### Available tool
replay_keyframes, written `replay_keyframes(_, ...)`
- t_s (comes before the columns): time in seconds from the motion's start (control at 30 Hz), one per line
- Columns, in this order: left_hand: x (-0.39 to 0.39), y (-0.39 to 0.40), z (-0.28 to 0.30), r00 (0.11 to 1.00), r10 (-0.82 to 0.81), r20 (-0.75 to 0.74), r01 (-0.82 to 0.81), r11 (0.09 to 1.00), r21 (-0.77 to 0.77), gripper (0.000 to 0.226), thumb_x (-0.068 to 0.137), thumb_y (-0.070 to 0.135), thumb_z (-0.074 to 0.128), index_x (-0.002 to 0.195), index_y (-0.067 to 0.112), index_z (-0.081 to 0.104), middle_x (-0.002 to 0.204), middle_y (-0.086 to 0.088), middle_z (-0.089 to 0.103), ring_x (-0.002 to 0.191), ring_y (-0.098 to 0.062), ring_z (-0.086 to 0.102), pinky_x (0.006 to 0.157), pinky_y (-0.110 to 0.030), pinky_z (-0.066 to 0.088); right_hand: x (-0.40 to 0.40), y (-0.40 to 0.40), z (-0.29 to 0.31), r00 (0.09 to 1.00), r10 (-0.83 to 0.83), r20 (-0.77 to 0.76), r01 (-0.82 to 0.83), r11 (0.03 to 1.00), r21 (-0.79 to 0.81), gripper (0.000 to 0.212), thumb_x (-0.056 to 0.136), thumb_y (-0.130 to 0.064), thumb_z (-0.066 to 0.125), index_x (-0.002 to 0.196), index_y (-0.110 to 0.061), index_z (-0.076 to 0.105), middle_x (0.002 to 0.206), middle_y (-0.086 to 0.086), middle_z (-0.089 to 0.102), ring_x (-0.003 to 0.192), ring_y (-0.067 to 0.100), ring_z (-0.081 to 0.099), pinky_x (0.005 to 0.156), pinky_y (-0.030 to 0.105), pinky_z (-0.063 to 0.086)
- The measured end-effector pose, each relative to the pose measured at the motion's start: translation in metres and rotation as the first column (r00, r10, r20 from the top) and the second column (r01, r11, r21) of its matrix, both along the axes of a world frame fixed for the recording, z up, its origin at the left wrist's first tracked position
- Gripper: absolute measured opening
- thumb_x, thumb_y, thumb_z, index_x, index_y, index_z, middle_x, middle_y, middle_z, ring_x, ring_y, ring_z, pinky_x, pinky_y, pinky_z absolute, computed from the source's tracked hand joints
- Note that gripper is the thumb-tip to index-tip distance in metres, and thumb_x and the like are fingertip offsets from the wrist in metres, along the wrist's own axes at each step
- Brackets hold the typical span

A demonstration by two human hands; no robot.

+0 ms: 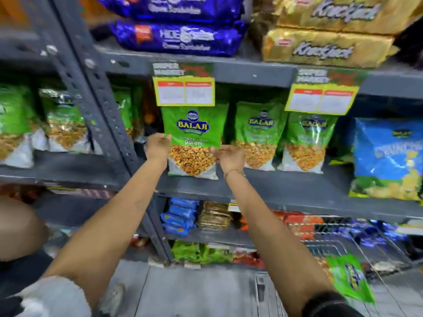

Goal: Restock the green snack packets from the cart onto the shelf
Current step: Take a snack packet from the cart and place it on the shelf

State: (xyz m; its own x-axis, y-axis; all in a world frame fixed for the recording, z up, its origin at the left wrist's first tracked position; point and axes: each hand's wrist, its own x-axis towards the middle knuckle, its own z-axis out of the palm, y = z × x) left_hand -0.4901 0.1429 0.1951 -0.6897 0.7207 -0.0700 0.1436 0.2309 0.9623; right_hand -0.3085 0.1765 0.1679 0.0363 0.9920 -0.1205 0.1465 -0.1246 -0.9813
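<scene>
Both hands, left hand point(158, 145) and right hand point(230, 156), grip green packet point(194, 133) upright on grey shelf point(286, 188), frame centre; wire cart point(357, 250) lower right.

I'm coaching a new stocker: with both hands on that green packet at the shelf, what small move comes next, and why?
Probably let go of the green packet. It stands upright with its base on the shelf, left of two matching packets, while the left hand and right hand hold its sides. Another green packet waits in the cart.

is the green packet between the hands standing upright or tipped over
Upright: the green packet stands on the shelf, logo on top, left hand and right hand at its sides.
</scene>
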Motion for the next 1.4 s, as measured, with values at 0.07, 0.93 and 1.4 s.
replay_keyframes(0.07, -0.002, 0.002, 0.004, 0.998, 0.053, -0.033, -0.055, 0.996, -0.064, 0.032, 0.093, 0.021, 0.050, 0.105, -0.005, 0.064, 0.115, -0.029, 0.064, 0.110, -0.040, 0.058, 0.095, -0.043, 0.045, -0.014, 0.007, -0.004, 0.999, 0.032, 0.021, -0.032, 0.999, -0.027, 0.015, 0.067, -0.033, 0.075, 0.063, -0.025, 0.063, 0.092, 0.013, 0.074, 0.090, 0.030, 0.069, 0.084, 0.047, 0.057)
replay_keyframes(0.93, 0.126, -0.021, -0.033, 0.764, -0.334, -0.552, 0.466, 0.878, 0.114, 0.015, 0.089, 0.013, 0.057, 0.085, 0.002, 0.065, 0.083, -0.020, 0.065, 0.076, -0.026, 0.059, 0.073, -0.032, 0.039, 0.085, -0.048, -0.034, 0.984, -0.130, 0.119, 0.117, 0.987, 0.113, 0.012, 0.088, -0.017, 0.057, 0.087, -0.016, 0.069, 0.082, 0.003, 0.064, 0.075, 0.020, 0.059, 0.074, 0.033, 0.048)
replay_keyframes(1.4, 0.409, -0.054, -0.130, 0.164, -0.864, -0.476, 0.832, 0.380, -0.404, 0.015, 0.084, 0.009, 0.055, 0.087, 0.004, 0.069, 0.097, -0.018, 0.071, 0.095, -0.030, 0.065, 0.083, -0.034, 0.046, 0.377, -0.178, -0.189, 0.805, -0.564, 0.186, 0.593, 0.773, -0.224, 0.031, 0.082, -0.002, 0.057, 0.057, -0.021, 0.056, 0.064, 0.009, 0.057, 0.067, 0.019, 0.052, 0.067, 0.032, 0.042)
